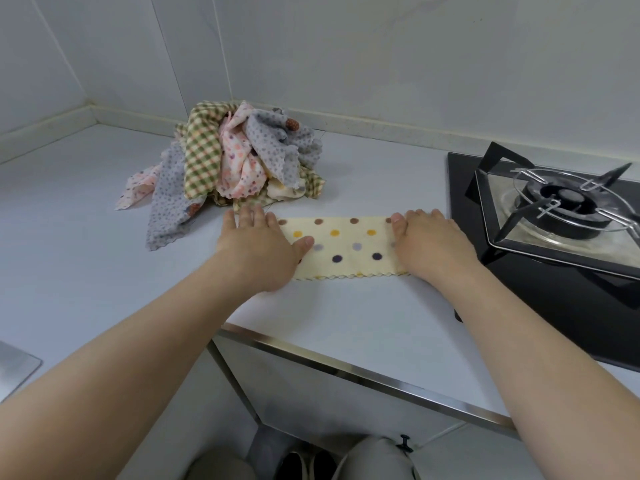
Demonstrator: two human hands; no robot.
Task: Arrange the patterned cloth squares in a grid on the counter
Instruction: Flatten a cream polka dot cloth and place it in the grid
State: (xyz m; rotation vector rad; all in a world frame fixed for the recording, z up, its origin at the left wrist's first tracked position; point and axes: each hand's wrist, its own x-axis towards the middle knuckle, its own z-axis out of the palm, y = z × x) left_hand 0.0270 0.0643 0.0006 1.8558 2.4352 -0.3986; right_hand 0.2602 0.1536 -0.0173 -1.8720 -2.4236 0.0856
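Where hands (258, 251) (433, 245) press, the dotted cloth (346, 244) is hidden.

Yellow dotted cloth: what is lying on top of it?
On the yellow dotted cloth, the left hand rests on its left end, the right hand on its right end. Both ends beneath them are hidden.

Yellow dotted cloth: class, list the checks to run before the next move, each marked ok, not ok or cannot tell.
1. Yellow cloth lies flat on the counter: ok.
2. Left hand and right hand press its ends, fingers straight: ok.
3. Cloth apart from the stove: ok.
4. Cloth fully unfolded: cannot tell.
5. Other cloths laid out in a grid: not ok, they sit in a pile.
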